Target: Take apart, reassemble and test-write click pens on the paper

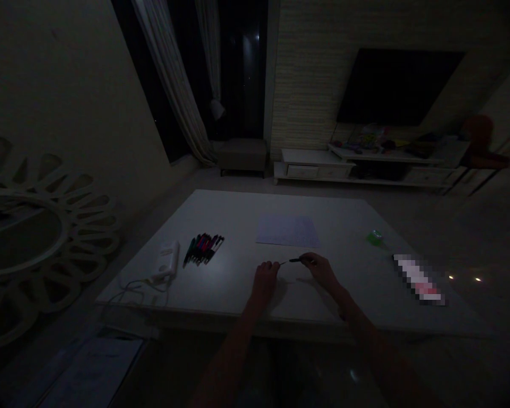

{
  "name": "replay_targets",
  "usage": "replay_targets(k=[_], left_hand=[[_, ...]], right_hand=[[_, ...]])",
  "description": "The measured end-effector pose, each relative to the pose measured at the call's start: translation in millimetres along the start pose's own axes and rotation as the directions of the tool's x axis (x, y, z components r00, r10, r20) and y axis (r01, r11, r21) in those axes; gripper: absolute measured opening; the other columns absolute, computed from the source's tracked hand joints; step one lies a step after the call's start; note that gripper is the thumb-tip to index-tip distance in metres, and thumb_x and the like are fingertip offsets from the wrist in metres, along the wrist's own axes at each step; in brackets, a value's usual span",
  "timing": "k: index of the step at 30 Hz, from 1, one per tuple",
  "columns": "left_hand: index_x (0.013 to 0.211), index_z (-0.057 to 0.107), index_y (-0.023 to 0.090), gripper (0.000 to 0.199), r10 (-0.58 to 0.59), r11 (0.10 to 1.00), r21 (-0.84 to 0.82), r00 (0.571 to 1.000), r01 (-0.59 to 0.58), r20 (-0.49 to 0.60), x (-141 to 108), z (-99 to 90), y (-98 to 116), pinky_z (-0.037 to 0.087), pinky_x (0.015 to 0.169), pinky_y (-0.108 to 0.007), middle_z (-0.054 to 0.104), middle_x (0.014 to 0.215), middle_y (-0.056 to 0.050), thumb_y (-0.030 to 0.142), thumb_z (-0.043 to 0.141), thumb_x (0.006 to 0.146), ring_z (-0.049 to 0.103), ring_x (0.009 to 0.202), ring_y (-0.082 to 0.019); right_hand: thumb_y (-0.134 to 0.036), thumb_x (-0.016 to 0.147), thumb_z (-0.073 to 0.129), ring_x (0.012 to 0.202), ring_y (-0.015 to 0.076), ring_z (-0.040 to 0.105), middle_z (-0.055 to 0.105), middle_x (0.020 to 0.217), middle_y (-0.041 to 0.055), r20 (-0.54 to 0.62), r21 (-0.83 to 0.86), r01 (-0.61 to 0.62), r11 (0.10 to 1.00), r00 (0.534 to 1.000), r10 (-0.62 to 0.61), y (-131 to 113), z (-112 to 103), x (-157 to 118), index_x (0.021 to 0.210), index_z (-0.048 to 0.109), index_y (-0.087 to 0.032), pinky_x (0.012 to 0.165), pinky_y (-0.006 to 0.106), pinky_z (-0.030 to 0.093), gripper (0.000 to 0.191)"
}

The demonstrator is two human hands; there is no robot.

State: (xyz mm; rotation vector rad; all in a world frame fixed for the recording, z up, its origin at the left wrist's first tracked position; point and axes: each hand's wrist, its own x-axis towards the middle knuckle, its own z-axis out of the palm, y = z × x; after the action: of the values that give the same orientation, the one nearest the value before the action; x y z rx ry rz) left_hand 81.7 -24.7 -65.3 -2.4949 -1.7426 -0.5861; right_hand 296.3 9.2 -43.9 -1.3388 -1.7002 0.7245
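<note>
Low over the white table (229,289), my right hand (318,269) pinches a dark pen barrel (296,260) that points left. A thin pen refill (284,263) reaches from the barrel's end to the fingertips of my left hand (266,276), which are closed on it. Whether the refill is still inside the barrel is too dim to tell. Beyond my hands lies a pale sheet of paper (287,230). To the left, a cluster of several pens (203,249) in mixed dark colours rests side by side on the tabletop.
A white box-like device (167,259) with cables sits at the table's left edge. On the right are a small green object (374,237) and a phone-like item (419,280) with a blurred screen. Papers (97,362) lie below at lower left. The room is dark.
</note>
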Motion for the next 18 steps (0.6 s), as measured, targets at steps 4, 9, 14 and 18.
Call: replay_targets(k=[4,9,14,18], left_hand=[[0.102,0.052,0.02,0.02,0.014,1.0,0.022,1.0,-0.014,-0.004,-1,0.0,0,0.039,0.075,-0.03,0.054,0.089,-0.004,0.012,0.049,0.085,0.051,0.088,-0.019],[0.099,0.052,0.02,0.017,0.015,0.999,0.035,1.0,-0.015,0.001,-1,-1.8,0,0.039,0.074,-0.029,0.054,0.089,-0.004,0.013,0.05,0.084,0.051,0.086,-0.018],[0.101,0.051,0.021,0.018,0.031,0.999,0.025,1.0,-0.031,0.004,-1,-2.6,1,0.04,0.075,-0.03,0.054,0.089,-0.004,0.012,0.048,0.085,0.051,0.086,-0.018],[0.101,0.051,0.02,0.018,0.014,1.0,0.022,1.0,-0.014,-0.005,-1,-0.1,0,0.04,0.076,-0.03,0.054,0.09,-0.004,0.012,0.048,0.085,0.051,0.087,-0.018]], right_hand=[[-0.038,0.075,0.055,0.076,0.0193,0.063,0.07,0.085,0.0057,0.0,0.039,0.034,0.999,0.999,-0.034,-13,4,-5,0.083,0.068,-0.021,0.071,0.032,0.048,0.023],[-0.037,0.075,0.056,0.078,0.0193,0.063,0.07,0.086,0.0058,0.03,0.062,0.049,0.997,0.998,-0.051,-19,9,-4,0.083,0.068,-0.021,0.071,0.032,0.048,0.022],[-0.038,0.074,0.057,0.073,0.0187,0.063,0.07,0.082,0.0055,0.057,0.055,0.036,0.998,0.998,-0.039,-19,9,-4,0.082,0.068,-0.02,0.069,0.031,0.048,0.023],[-0.039,0.074,0.056,0.069,0.0178,0.061,0.07,0.081,0.0058,-0.047,0.034,0.021,0.999,0.999,-0.019,-17,-4,-1,0.083,0.068,-0.019,0.067,0.03,0.047,0.025]])
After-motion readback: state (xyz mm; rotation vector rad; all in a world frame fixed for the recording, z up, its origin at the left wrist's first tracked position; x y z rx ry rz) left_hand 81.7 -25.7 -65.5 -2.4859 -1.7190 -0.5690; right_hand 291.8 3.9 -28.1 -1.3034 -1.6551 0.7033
